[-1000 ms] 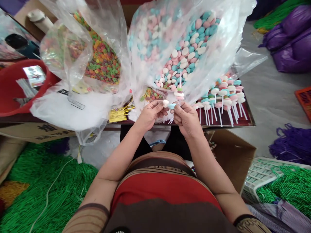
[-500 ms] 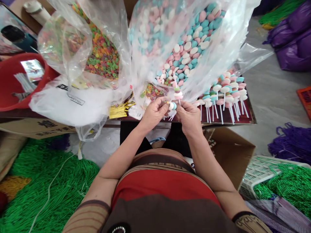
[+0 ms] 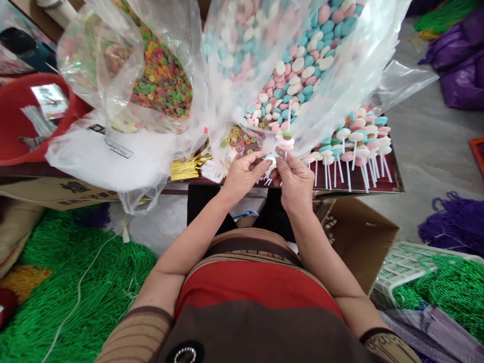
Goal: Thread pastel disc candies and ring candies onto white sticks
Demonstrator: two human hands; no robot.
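Note:
My right hand (image 3: 297,181) is closed on a white stick threaded with gummy pieces, a candy skewer (image 3: 287,141) with pink, white and green layers and a bare upper tip. Just left of it, my left hand (image 3: 242,176) pinches a white and blue gummy candy (image 3: 270,160) between thumb and fingers. Behind the hands lie small ring gummies (image 3: 242,141) at the mouth of a clear bag. A large plastic bag of pink, white and blue oval candies (image 3: 298,65) stands beyond. Finished-looking candy skewers (image 3: 357,136) are heaped to the right, sticks toward me.
A second bag holds colourful ring gummies (image 3: 162,85). Yellow twist ties (image 3: 187,167) lie left of my hands. A red basin (image 3: 22,146) stands far left on the table. Below are a cardboard box (image 3: 363,237), a white crate (image 3: 389,277) and green cords (image 3: 86,282).
The skewer has shifted slightly right and its bare tip shows longer. My left hand's candies have turned and moved up a little. The view has shifted slightly.

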